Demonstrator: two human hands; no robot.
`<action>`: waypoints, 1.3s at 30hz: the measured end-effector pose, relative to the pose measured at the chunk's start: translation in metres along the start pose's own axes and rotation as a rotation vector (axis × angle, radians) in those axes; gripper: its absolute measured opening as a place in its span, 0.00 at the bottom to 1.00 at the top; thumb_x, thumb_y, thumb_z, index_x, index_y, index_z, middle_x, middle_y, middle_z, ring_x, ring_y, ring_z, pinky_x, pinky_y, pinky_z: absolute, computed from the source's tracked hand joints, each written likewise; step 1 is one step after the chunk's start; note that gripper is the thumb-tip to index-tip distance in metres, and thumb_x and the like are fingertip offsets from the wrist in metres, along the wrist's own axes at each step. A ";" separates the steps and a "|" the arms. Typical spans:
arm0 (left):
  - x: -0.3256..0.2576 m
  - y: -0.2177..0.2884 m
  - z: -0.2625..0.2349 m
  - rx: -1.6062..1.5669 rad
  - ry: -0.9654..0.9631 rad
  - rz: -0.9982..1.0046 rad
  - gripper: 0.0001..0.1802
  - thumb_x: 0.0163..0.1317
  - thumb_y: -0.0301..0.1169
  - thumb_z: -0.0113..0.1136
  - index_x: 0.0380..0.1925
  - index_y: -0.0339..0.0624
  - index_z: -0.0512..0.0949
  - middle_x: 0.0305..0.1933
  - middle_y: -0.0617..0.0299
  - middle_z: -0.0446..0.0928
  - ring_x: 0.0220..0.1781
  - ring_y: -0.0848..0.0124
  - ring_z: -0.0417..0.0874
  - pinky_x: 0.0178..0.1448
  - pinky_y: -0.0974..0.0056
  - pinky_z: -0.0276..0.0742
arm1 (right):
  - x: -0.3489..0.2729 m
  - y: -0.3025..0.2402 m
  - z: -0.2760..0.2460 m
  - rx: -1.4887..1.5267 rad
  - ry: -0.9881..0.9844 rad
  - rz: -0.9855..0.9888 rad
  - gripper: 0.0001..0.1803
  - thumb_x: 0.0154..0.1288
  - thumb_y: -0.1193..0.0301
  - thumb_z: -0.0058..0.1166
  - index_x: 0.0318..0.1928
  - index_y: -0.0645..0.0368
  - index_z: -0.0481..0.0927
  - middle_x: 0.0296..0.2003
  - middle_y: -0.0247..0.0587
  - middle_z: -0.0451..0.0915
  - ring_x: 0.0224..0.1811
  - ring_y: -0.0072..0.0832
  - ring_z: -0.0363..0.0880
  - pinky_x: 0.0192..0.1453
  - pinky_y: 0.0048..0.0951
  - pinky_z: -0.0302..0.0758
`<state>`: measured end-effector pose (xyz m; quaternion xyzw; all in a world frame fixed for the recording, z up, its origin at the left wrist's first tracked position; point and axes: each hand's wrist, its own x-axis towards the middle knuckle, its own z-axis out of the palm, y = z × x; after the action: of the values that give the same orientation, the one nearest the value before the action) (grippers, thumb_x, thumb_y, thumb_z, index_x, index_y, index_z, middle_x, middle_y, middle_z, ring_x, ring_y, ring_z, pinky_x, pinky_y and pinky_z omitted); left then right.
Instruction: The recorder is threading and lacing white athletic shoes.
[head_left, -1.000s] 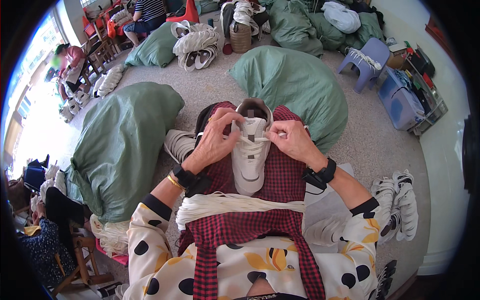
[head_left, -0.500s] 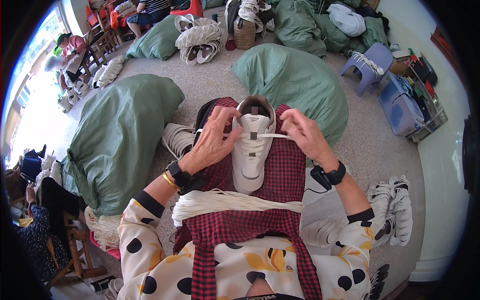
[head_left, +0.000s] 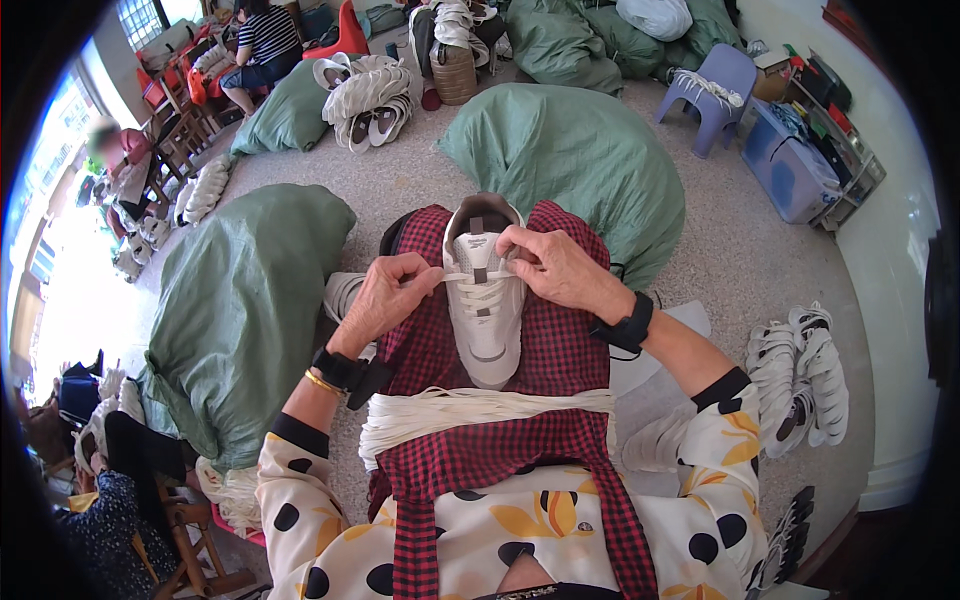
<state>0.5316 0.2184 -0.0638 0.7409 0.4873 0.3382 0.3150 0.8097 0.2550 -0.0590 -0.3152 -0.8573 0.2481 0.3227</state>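
Shoe [head_left: 487,330] lies toe toward us; left hand [head_left: 387,300], just beside, pinches lace [head_left: 457,277]; right hand [head_left: 563,268] nearer, over shoe's edge, hold unclear.

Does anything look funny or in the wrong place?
Maybe one thing: white laces lie on the purple chair, where somebody might sit. The shoe on the lap shows no damage I can see.

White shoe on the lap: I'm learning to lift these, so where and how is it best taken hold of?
Probably by the heel collar, from above on the far side: it opens upward, giving an edge to pinch. The toe is the near end, and the left grip and right grip are at the laces.
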 end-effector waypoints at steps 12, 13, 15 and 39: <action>0.013 0.012 0.026 -0.089 0.031 0.095 0.13 0.64 0.26 0.62 0.46 0.39 0.71 0.22 0.66 0.69 0.25 0.82 0.68 0.30 0.70 0.65 | 0.035 -0.068 -0.042 0.203 -0.010 -0.019 0.10 0.62 0.79 0.55 0.45 0.63 0.79 0.25 0.30 0.73 0.26 0.16 0.68 0.33 0.23 0.69; 0.012 0.013 0.028 -0.079 0.030 0.115 0.13 0.64 0.27 0.62 0.46 0.39 0.71 0.22 0.66 0.70 0.25 0.81 0.68 0.29 0.70 0.65 | 0.034 -0.064 -0.040 0.197 -0.005 -0.018 0.10 0.62 0.79 0.55 0.45 0.63 0.79 0.25 0.30 0.73 0.26 0.16 0.68 0.33 0.23 0.69; 0.005 0.014 0.029 -0.085 0.039 0.153 0.15 0.63 0.25 0.64 0.47 0.40 0.71 0.23 0.71 0.64 0.26 0.83 0.63 0.29 0.72 0.60 | 0.029 -0.042 -0.030 -0.112 -0.074 -0.177 0.14 0.57 0.76 0.57 0.46 0.62 0.79 0.30 0.40 0.78 0.25 0.28 0.74 0.35 0.31 0.74; 0.013 0.018 0.032 0.228 0.182 0.372 0.06 0.56 0.25 0.64 0.33 0.35 0.79 0.26 0.53 0.78 0.21 0.66 0.77 0.28 0.60 0.71 | 0.002 -0.016 0.015 -0.423 0.000 0.072 0.11 0.54 0.68 0.57 0.32 0.64 0.79 0.32 0.50 0.78 0.37 0.49 0.81 0.40 0.47 0.77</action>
<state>0.5704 0.2199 -0.0657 0.8152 0.4037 0.3987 0.1165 0.7916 0.2427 -0.0585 -0.4062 -0.8785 0.0739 0.2404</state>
